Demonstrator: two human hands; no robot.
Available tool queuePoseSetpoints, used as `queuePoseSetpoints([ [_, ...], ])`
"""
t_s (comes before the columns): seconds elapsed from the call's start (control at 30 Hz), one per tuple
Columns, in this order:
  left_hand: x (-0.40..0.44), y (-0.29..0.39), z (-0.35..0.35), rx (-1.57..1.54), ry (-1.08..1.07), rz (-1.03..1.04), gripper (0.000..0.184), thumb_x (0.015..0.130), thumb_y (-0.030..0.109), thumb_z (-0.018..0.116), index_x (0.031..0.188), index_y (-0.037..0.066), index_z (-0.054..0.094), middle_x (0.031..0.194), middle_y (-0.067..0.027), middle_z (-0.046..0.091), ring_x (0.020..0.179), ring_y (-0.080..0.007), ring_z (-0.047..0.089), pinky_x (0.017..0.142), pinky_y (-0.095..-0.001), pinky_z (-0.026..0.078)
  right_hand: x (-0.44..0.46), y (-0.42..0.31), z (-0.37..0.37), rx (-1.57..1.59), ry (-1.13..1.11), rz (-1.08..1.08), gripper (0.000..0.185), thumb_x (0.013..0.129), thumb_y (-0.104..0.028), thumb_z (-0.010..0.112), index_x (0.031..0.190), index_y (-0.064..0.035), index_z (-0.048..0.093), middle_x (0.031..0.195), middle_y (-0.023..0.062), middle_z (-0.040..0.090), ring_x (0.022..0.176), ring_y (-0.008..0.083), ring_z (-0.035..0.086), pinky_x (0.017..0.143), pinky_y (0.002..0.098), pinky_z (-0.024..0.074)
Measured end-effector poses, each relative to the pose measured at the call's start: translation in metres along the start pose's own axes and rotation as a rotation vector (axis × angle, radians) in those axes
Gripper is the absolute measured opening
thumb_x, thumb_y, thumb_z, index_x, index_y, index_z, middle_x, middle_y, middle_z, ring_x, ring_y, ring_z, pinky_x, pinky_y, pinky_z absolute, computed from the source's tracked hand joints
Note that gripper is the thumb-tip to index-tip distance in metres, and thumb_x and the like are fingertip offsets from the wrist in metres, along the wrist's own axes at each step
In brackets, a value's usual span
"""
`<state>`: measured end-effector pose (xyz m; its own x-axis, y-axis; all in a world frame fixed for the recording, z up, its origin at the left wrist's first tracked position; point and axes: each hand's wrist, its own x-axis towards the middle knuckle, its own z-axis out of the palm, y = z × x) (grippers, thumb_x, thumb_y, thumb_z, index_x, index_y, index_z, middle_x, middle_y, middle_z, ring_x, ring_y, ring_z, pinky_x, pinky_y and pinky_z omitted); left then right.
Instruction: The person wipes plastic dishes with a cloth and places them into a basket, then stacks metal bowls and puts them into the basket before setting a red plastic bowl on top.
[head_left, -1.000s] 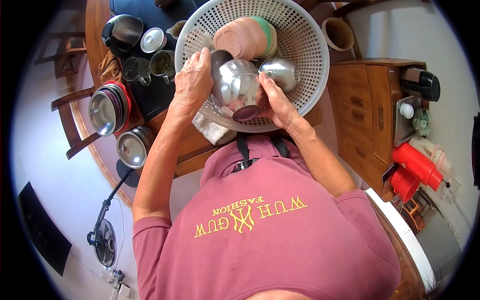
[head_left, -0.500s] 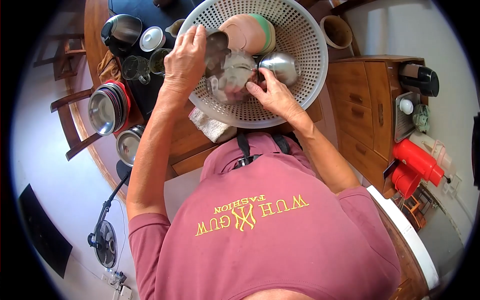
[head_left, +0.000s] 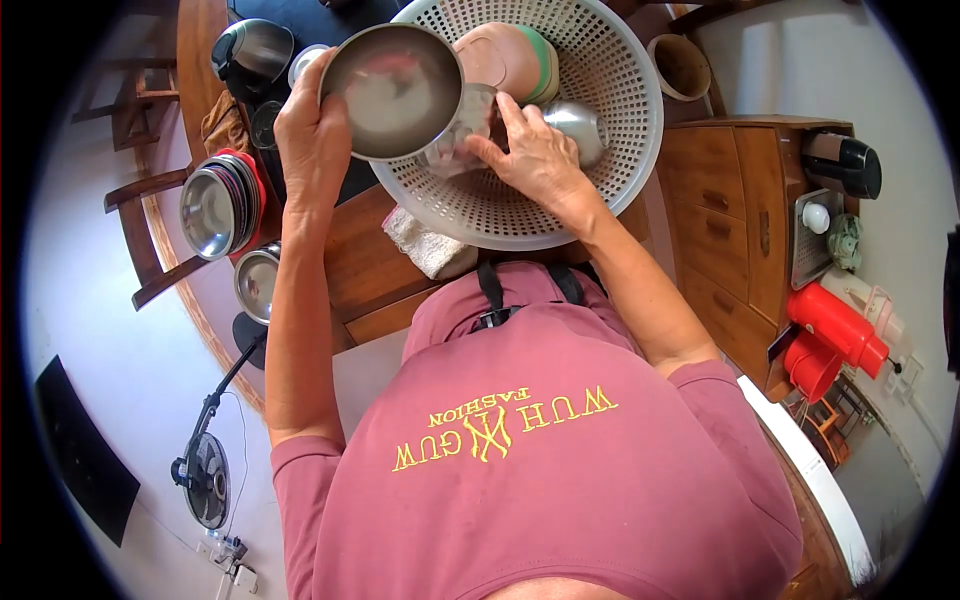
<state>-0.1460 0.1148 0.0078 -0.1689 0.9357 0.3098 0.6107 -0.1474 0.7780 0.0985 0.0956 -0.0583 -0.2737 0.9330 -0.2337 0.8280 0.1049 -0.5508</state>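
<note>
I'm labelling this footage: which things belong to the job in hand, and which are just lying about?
Seemingly in the job: metal bowl in left hand, shiny vessel at right hand, white basket.

Probably just lying about: fan, red flask, cloth.

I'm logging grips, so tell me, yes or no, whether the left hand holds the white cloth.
No, the left hand holds a metal bowl, while the white cloth lies on the wooden table.

Smooth metal bowl (head_left: pixel 392 92), plastic basket (head_left: pixel 490 217), rough cloth (head_left: pixel 428 243), blurred vessel (head_left: pixel 470 125) perhaps glossy metal
</note>
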Motion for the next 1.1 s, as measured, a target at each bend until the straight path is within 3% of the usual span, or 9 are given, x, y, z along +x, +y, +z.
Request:
queuePoseSetpoints([
  [0.13,-0.021,-0.001,-0.017,-0.287,-0.017,-0.264,0.037,0.087,-0.001,0.049,0.121,-0.001,0.062,0.102,-0.0034,0.067,0.092,-0.0115,0.061,0.086,-0.0252,0.047,0.026,0.006,0.01,-0.088,0.204,-0.223,0.073,0.089,-0.059,0.057,0.14,-0.0081,0.045,0.128,0.0226,0.046,0.118,0.0382,0.05,0.096,0.0481,0.0458],
  [0.23,-0.037,0.001,-0.022,-0.528,0.029,-0.463,0.036,0.086,-0.001,0.05,0.119,-0.003,0.063,0.103,-0.0037,0.066,0.09,-0.0114,0.061,0.085,-0.0258,0.048,0.042,0.005,0.02,-0.082,0.172,-0.314,0.067,0.09,-0.056,0.057,0.137,-0.0088,0.049,0.126,0.0229,0.048,0.117,0.0403,0.051,0.097,0.0507,0.0432],
  [0.3,-0.05,-0.005,-0.028,-0.603,0.038,-0.525,0.037,0.085,-0.001,0.051,0.12,-0.004,0.062,0.104,-0.0053,0.066,0.09,-0.0113,0.062,0.083,-0.0256,0.049,0.048,0.003,0.02,-0.141,0.221,-0.326,0.062,0.094,-0.059,0.049,0.132,-0.0096,0.054,0.114,0.0192,0.055,0.107,0.0394,0.058,0.09,0.0506,0.0496],
  [0.4,-0.069,-0.008,-0.033,-0.754,0.033,-0.642,0.04,0.084,0.001,0.054,0.124,-0.004,0.057,0.108,-0.0107,0.066,0.094,-0.0159,0.065,0.084,-0.0276,0.053,0.054,-0.005,0.005,-0.147,0.001,-0.162,0.06,0.094,-0.058,0.045,0.111,-0.0032,0.063,0.113,0.023,0.061,0.104,0.0426,0.062,0.093,0.0507,0.0478],
  [0.57,-0.093,-0.003,-0.034,-0.765,0.035,-0.686,0.037,0.087,0.003,0.055,0.123,-0.005,0.057,0.108,-0.0108,0.067,0.094,-0.0161,0.066,0.084,-0.0278,0.053,0.048,-0.009,-0.004,-0.083,-0.061,-0.079,0.061,0.096,-0.056,0.045,0.108,0.0005,0.066,0.103,0.0236,0.069,0.102,0.0391,0.066,0.087,0.0488,0.0513],
  [0.73,-0.103,0.005,-0.029,-0.774,-0.062,-0.755,0.039,0.088,0.006,0.054,0.125,-0.005,0.056,0.11,-0.0113,0.066,0.096,-0.0159,0.065,0.087,-0.0277,0.052,0.037,-0.007,-0.019,-0.128,-0.238,-0.049,0.06,0.097,-0.052,0.044,0.095,0.0018,0.069,0.09,0.0256,0.07,0.086,0.0422,0.068,0.082,0.048,0.0532],
  [0.9,-0.114,0.016,-0.03,-0.719,-0.246,-0.871,0.044,0.084,0.007,0.052,0.126,-0.006,0.056,0.109,-0.0111,0.066,0.098,-0.0163,0.064,0.088,-0.0272,0.05,0.005,0.003,-0.031,-0.118,-0.218,-0.054,0.056,0.094,-0.048,0.055,0.119,0.0014,0.06,0.095,0.0223,0.069,0.09,0.042,0.067,0.082,0.0483,0.0532],
  [1.0,-0.121,0.022,-0.027,-0.723,-0.283,-0.926,0.045,0.081,0.009,0.049,0.123,-0.006,0.059,0.105,-0.0123,0.066,0.093,-0.0169,0.064,0.083,-0.0272,0.052,-0.033,-0.001,-0.047,0.154,0.074,-0.48,0.07,0.089,-0.051,0.063,0.134,0.0001,0.048,0.129,0.02,0.054,0.111,0.0375,0.06,0.089,0.0465,0.0512],
  [1.1,-0.123,0.03,-0.022,-0.795,-0.386,-1.016,0.049,0.078,0.012,0.048,0.123,-0.006,0.059,0.105,-0.015,0.066,0.092,-0.02,0.065,0.079,-0.0297,0.055,-0.062,-0.018,-0.065,0.159,0.121,-0.829,0.078,0.083,-0.055,0.068,0.137,-0.0029,0.048,0.135,0.0182,0.052,0.123,0.0347,0.053,0.103,0.0443,0.0415],
])
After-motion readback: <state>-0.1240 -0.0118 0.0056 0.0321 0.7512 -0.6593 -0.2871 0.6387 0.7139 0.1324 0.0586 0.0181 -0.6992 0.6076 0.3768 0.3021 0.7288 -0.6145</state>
